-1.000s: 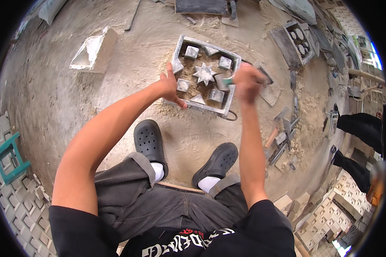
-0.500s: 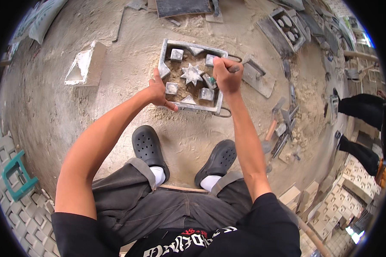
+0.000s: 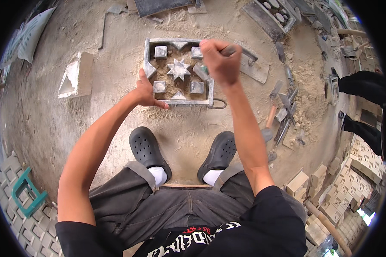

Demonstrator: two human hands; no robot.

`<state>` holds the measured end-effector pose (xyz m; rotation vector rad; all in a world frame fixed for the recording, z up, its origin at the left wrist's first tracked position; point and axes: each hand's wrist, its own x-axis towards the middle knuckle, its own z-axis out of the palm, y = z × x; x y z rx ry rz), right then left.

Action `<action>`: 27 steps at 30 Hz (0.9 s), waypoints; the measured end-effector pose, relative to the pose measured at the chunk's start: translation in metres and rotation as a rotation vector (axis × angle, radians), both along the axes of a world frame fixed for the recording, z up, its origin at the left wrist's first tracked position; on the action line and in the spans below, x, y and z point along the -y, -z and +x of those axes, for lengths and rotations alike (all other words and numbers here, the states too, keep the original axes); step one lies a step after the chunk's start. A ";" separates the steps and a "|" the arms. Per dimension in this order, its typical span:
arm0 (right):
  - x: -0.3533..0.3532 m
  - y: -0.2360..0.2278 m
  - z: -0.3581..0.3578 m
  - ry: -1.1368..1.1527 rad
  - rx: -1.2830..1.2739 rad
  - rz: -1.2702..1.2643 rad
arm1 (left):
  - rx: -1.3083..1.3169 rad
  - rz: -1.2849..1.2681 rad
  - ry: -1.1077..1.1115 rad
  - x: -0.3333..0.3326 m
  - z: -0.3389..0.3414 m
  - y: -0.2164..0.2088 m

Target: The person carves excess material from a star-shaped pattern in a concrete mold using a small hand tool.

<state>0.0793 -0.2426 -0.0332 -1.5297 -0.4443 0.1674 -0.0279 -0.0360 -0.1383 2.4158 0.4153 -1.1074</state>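
On the floor lies a rectangular grey mould frame [image 3: 146, 49] with metal loop handles at its right. Sandy material fills its bottom around a star-shaped insert [image 3: 178, 69], several square blocks such as one nearest me [image 3: 159, 87], and triangular pieces along the walls. My left hand [image 3: 146, 92] rests against the frame's near left corner, fingers spread along the left side and thumb along the near side. My right hand [image 3: 222, 64] is closed round the dark handle of what looks like a brush [image 3: 201, 71], its blurred grey end inside the frame's right side.
A hollow white block [image 3: 76, 75] stands to the left. Right of the frame lie a flat trowel [image 3: 255, 68], a wooden-handled tool [image 3: 271, 115] and a sand pile [image 3: 306, 103]. Another person's dark-clad legs [image 3: 362, 88] show at far right. My clogs [image 3: 146, 147] stand near the frame.
My view has turned slightly, so the frame appears straighter and farther left. My right hand still holds the brush, whose end has become blurred. My left hand stays at the corner.
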 end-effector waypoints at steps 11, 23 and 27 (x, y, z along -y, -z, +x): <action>0.003 -0.011 0.000 0.062 -0.024 -0.001 | -0.110 0.052 0.005 0.007 0.006 -0.008; 0.001 -0.030 0.000 0.024 -0.006 -0.010 | -0.086 0.062 0.042 0.008 0.006 -0.010; 0.010 0.048 -0.006 0.046 0.231 -0.194 | -0.034 0.032 0.036 0.015 0.010 -0.008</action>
